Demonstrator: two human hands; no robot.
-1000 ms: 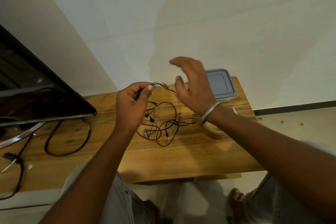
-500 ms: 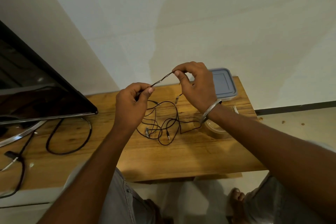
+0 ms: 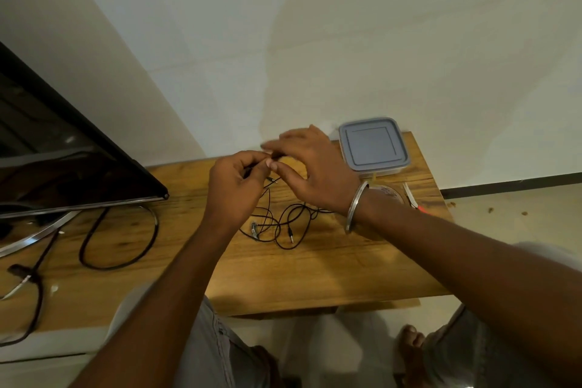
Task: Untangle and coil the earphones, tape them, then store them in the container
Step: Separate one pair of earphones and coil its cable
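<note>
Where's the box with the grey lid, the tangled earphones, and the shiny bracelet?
Box (image 3: pixel 373 145), head view, middle of its grey lid.
Earphones (image 3: pixel 285 224), head view, tangled loops on the table.
Bracelet (image 3: pixel 355 208), head view, band on the wrist.

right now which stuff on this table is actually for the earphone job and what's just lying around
For the job:
- earphones, tangled, held by the left hand and right hand
- container, lid on
- tape roll, partly hidden behind the right wrist

Just lying about:
- screen
- thick black cable
- red-handled tool, possibly scissors
</note>
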